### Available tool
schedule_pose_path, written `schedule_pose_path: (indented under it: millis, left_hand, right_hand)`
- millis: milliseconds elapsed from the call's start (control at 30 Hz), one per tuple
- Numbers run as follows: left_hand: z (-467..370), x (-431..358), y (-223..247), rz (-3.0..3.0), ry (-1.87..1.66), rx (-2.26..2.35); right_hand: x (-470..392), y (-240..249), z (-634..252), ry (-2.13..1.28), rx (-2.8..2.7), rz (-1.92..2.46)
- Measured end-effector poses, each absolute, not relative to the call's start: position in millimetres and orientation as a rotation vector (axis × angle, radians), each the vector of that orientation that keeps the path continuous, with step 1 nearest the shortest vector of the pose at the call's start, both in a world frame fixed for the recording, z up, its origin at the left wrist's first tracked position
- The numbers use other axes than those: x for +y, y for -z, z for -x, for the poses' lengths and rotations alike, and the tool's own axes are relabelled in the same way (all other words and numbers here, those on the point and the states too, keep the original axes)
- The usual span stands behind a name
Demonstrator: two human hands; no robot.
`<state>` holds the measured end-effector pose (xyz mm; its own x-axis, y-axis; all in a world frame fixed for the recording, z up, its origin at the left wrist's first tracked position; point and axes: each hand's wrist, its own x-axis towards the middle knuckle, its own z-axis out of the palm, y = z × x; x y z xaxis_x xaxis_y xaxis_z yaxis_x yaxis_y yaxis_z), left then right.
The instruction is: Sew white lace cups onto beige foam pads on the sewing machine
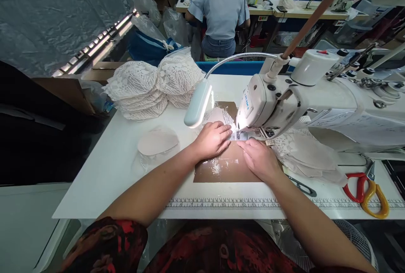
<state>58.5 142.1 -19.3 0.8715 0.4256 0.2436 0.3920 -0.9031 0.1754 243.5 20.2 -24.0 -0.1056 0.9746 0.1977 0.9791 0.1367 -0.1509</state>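
A white lace bra cup piece lies under the needle area of the white sewing machine, lit by its lamp. My left hand rests on this piece left of the needle, palm down with fingers laid over it. Just right of the presser foot, my right hand has its index finger stretched to the piece's near edge, thumb and fingers drawn together there; the exact grip is partly hidden. Beneath both hands is a brown taped sheet on the white table.
Stacked lace cups stand at the back left, with a loose cup piece nearer. More lace pieces lie right, beside scissors and a dark thread snipper. A lamp overhangs the left hand. A person sits ahead.
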Motion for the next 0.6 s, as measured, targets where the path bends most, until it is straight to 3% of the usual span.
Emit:
schedule_pose_path:
  millis: [300, 600]
  left_hand:
    - [-57.2, 146.3, 20.2, -2.871, -0.468, 0.911]
    - [-49.1, 139.3, 0.7, -2.716, -0.235, 1.232]
  right_hand:
    - [20.7, 24.3, -247.8, -0.038, -2.15, 1.825]
    - [17.3, 33.1, -254.4, -0.043, -2.157, 1.745]
